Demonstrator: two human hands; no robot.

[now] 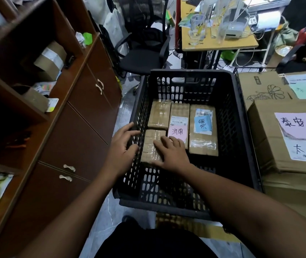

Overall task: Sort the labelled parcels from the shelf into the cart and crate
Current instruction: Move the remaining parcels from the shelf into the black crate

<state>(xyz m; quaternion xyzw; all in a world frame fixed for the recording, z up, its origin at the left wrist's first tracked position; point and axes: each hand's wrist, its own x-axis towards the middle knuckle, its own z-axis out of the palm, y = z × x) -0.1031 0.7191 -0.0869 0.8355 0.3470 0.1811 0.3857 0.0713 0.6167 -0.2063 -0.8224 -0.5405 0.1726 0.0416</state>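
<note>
- While the right hand (172,153) lies flat, fingers straight and a little spread, on a small taped parcel (151,146) at the centre of the frame, that parcel sits on the floor of the black crate (239,127), in its near-left part.
- The left hand (124,144) is spread open at the crate's left wall and holds nothing. Whether it touches the rim or only hovers over it I cannot tell.
- Three more parcels lie just beyond: a plain one (159,114) directly behind the one under the hand, one with a pink label (179,125) beside it, and one with a blue label (203,129) furthest right. All four lie flat and close together in a tidy block.
- As I read it, the step in hand is setting this parcel down and squaring it against its neighbours, and it looks as good as placed.
- At the left of the frame the brown shelf (61,108) holds more parcels, among them a box with a white label (49,60), so the sorting is not finished.
- At the right edge the wire cart (248,68) carries big cardboard boxes (278,146) with handwritten labels.
- The next move, I would judge, calls for lifting both hands clear, turning to the shelf, taking a parcel and reading its label to choose between crate and cart.
</note>
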